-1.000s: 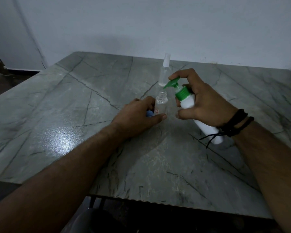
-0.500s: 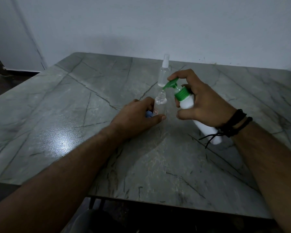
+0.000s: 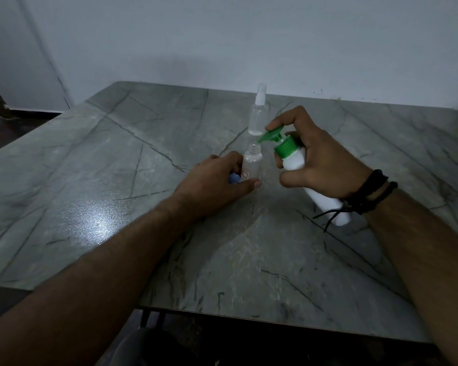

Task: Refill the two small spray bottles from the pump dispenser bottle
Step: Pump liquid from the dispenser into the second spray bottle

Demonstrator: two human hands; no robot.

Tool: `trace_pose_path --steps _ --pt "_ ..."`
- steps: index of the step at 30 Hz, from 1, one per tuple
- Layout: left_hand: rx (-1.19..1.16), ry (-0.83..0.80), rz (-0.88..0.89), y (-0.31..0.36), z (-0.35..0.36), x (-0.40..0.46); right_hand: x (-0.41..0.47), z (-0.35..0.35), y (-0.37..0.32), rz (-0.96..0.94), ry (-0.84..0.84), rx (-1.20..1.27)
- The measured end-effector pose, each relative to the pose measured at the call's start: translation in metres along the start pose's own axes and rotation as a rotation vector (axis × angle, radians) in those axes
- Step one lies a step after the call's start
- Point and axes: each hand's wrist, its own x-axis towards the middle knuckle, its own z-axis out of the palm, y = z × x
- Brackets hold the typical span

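Pump dispenser bottle: white body, green collar and pump head, tilted in the air above the grey veined table, its spout tip just over the open neck of item two. I use this bottle as landmark.

Uncapped spray bottle: clear, upright on the table, just left of the landmark, red-outlined label on its side.

Capped spray bottle: clear, white sprayer top, upright beyond the landmark, standing apart from both hands.

Blue piece, partly hidden under my left hand; I cannot tell what it is.

Left hand: grip curled round the uncapped spray bottle, thumb along its base.

Right hand: grip wrapped round the landmark's body, index finger on the pump head. Black cords circle that wrist.
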Motion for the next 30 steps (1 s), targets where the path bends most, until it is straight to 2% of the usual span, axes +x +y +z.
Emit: trace_pose_path --steps 30 --pt "-0.008 -0.007 0.010 -0.0010 -0.0001 0.0004 0.0006 -0.0008 0.0027 -0.016 0.000 0.007"
